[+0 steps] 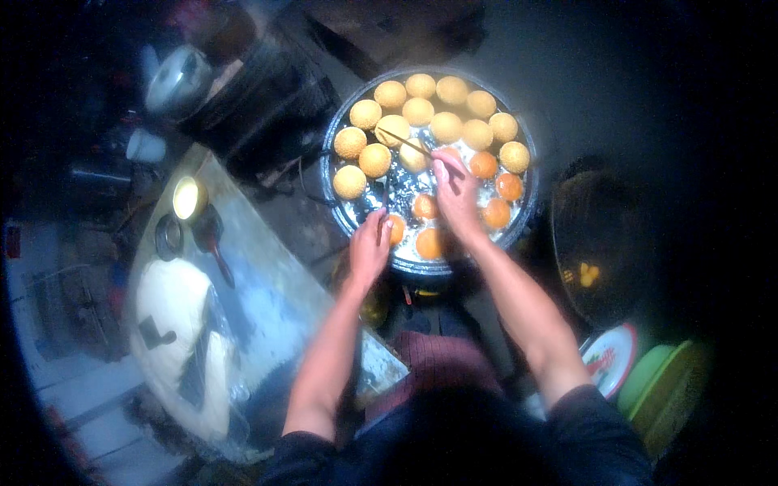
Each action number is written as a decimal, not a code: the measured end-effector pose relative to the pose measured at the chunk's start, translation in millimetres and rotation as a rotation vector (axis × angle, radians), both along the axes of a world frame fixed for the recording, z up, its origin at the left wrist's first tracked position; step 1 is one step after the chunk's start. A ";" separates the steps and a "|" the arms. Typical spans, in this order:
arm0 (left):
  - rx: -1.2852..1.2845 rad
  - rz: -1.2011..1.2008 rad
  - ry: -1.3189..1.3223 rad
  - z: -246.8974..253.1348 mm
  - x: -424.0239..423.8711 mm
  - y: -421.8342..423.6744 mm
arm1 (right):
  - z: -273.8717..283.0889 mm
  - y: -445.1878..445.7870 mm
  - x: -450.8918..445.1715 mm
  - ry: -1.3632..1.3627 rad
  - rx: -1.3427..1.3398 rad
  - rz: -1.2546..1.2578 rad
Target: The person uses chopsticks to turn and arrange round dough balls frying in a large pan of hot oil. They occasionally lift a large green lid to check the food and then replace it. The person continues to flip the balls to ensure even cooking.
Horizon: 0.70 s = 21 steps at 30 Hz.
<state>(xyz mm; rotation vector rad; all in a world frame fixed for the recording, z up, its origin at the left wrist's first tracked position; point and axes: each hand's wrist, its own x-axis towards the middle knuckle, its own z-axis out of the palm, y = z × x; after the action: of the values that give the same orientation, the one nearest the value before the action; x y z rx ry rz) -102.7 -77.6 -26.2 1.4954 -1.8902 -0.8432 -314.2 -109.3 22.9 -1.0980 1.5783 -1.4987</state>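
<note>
A wide round pan (532, 176) of bubbling oil holds several round fried dough balls. Pale golden ones, such as this dough ball (389, 95), crowd the far and left sides, while smaller orange ones, like this orange ball (495, 213), float on the near and right sides. My right hand (457, 194), above the pan, grips a thin stick (404, 140) whose tip reaches a golden ball at centre left. Over the pan's near left rim, my left hand (369, 246) holds a thin dark stick (385, 189) pointing into the oil, beside an orange ball (396, 229).
To the left stands a worktable (267, 267) with a large pale mass (170, 304) partly under clear plastic, a lit lamp or bright bowl (189, 197) and a red-handled tool (220, 258). At right are a dark round pan (598, 243), a patterned plate (611, 358) and green basins (647, 376).
</note>
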 end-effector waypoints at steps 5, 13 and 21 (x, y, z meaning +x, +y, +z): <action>0.058 -0.043 0.043 20.0 3.9 13.2 | -19.6 -17.1 2.2 0.115 -0.076 0.057; 0.056 0.094 0.219 34.8 23.2 8.1 | -8.6 -2.2 9.6 0.482 -0.280 0.247; -0.073 0.174 0.107 27.5 23.3 -44.4 | -2.0 -37.6 -35.8 0.063 -0.060 -0.051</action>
<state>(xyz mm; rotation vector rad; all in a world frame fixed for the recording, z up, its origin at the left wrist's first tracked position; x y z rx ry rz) -79.4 -122.0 1.3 1.5139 -1.6696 -0.7506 -349.9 -146.9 21.0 -1.1571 1.6248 -1.5683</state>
